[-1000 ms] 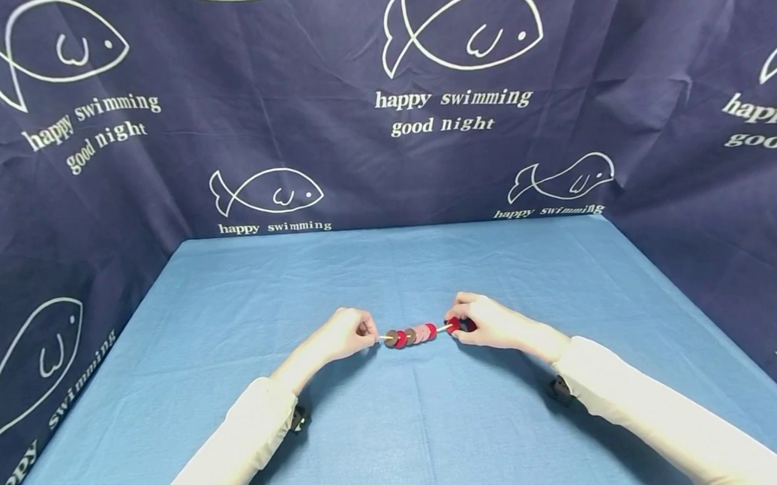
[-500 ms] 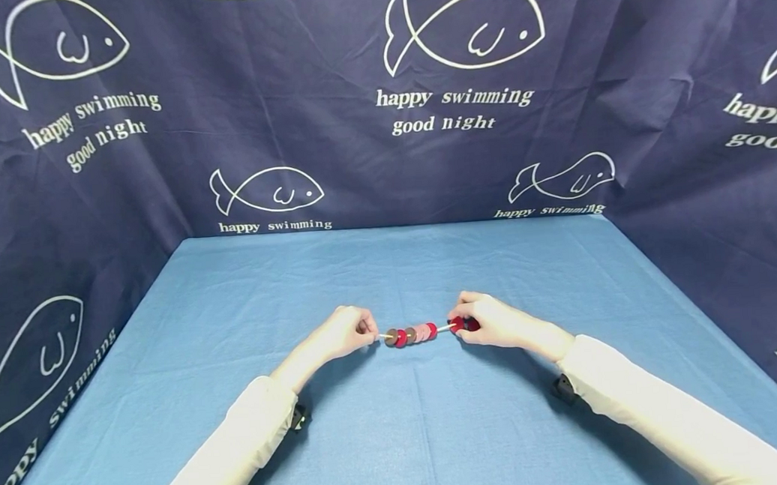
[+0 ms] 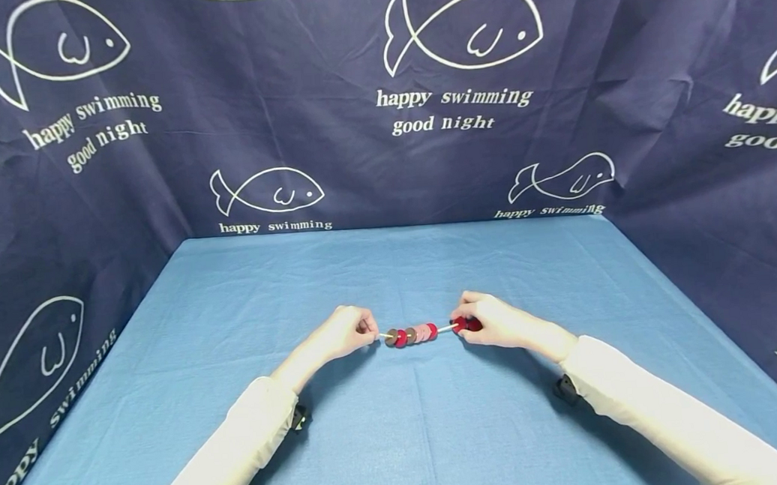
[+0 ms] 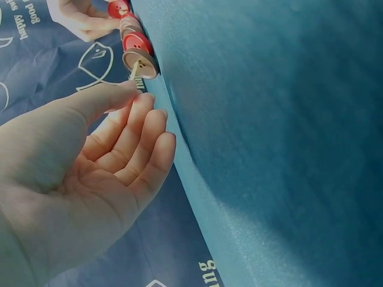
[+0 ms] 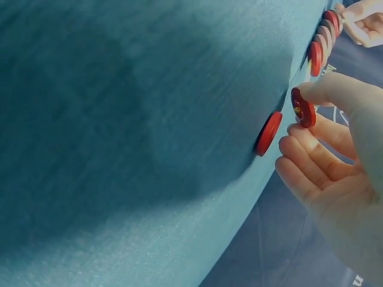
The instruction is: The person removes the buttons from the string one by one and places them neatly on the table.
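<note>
Between the hands, a thin pale cord or stick point(image 3: 445, 329) runs through a row of brown, red and pink buttons point(image 3: 420, 333). My left hand point(image 3: 352, 330) pinches its left end between thumb and index finger, close to a brown button point(image 4: 141, 63). A red button point(image 5: 303, 108) is held on edge between the thumb and fingers of my right hand point(image 3: 495, 322). At that button's middle a yellowish bit shows; whether the strand goes fully through is unclear. Below the right fingers, another red button point(image 5: 269, 133) rests on the blue cloth, apart from them.
A blue cloth point(image 3: 415, 436) covers the table. Dark blue curtains point(image 3: 350, 87) with white fish prints hang behind and at both sides. Small dark devices sit under both wrists, one by the left sleeve point(image 3: 239, 433).
My right hand has shifted slightly right with the red button, and a longer bare stretch of the strand shows beside the row. My left hand stays in place.
</note>
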### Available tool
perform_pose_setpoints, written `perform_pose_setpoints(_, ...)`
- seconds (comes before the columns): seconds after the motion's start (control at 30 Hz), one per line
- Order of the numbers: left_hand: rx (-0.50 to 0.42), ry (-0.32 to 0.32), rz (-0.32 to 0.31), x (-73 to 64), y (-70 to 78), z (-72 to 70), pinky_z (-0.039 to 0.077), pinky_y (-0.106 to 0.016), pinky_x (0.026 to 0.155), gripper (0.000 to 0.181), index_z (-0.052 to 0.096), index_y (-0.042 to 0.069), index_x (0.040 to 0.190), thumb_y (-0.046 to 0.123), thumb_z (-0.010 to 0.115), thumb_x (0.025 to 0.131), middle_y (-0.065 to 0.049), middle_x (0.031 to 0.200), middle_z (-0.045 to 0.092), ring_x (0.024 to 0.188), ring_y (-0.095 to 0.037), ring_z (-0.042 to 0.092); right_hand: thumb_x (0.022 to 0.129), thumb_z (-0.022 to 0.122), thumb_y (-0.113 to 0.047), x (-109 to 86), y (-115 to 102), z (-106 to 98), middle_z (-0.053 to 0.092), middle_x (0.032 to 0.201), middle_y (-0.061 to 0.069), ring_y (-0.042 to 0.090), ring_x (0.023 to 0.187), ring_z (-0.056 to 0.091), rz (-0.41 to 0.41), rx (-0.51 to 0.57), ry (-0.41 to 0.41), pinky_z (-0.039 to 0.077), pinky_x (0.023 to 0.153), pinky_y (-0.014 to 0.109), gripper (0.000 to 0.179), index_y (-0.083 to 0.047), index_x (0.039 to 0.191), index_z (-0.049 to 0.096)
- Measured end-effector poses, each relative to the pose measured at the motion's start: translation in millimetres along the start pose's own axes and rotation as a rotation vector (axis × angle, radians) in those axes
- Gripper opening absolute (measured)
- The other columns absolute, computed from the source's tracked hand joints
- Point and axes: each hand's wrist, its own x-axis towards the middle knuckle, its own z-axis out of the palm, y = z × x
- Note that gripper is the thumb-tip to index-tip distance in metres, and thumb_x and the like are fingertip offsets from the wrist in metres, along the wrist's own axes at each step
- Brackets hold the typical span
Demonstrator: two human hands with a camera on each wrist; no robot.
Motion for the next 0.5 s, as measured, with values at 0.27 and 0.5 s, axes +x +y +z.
perform_pose_setpoints(0.27, 0.017, 0.012, 0.007, 0.5, -1.6, 0.5, 0.044, -0.016, 0.057, 0.006, 0.066, 0.007, 0.075, 0.005, 0.064, 0.081, 0.002, 0.064, 0.063, 0.057, -0.001, 0.051, 0.078, 0.069, -0.008, -2.4, 1.1, -0.2, 0.054, 0.083, 0.003, 0.010, 0.072, 0.049, -0.002, 0.008, -0.009, 0.041, 0.060, 0.018, 0.021, -0.002, 0.098, 0.069)
perform_pose_setpoints(0.5, 0.005, 0.013, 0.009, 0.4, -1.8, 0.6, 0.044, -0.017, 0.057, 0.007, 0.066, 0.007, 0.076, 0.004, 0.064, 0.081, 0.001, 0.065, 0.063, 0.057, -0.001, 0.051, 0.077, 0.069, -0.006, -3.7, 0.3, -2.0, 0.054, 0.084, 0.004, 0.011, 0.072, 0.050, -0.015, 0.015, 0.001, 0.042, 0.061, 0.018, 0.021, -0.001, 0.098, 0.069)
